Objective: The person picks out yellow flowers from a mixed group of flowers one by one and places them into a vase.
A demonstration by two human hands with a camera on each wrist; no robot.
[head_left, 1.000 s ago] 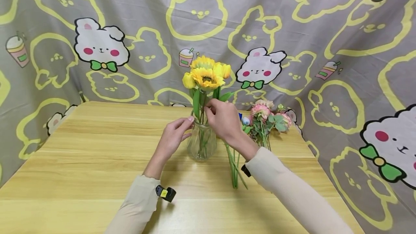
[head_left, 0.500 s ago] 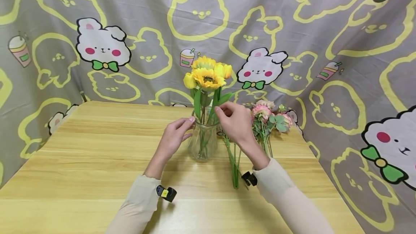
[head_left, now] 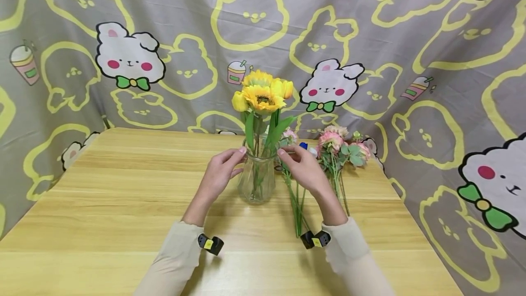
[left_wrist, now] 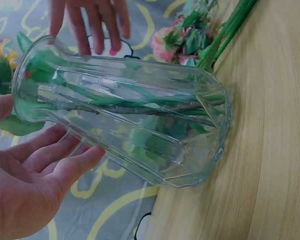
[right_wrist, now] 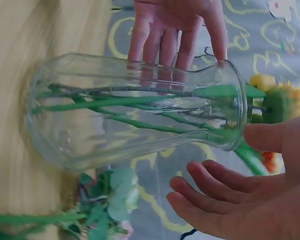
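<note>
A clear glass vase [head_left: 256, 186] with faceted sides stands upright on the wooden table. Yellow sunflowers [head_left: 263, 99] and yellow tulips [head_left: 281, 88] rise from it, their stems crossing inside the glass. My left hand [head_left: 219, 170] is at the vase's left, thumb by the rim and fingers loosely spread along the side. On the opposite side, my right hand [head_left: 303, 169] has its thumb tip right at the rim. Its other fingers [right_wrist: 205, 200] are extended apart from the glass in the right wrist view. Neither hand wraps the vase.
Right of the vase lie pink roses [head_left: 330, 141] with grey-green leaves, a blue flower [head_left: 303, 145] and several loose green stems [head_left: 297, 209]. A patterned grey curtain [head_left: 185, 17] hangs behind the wooden table [head_left: 123, 204].
My right hand has left the stems above the vase mouth and moved right and down to the rim, uncovering a green leaf. My left hand stays where it was.
</note>
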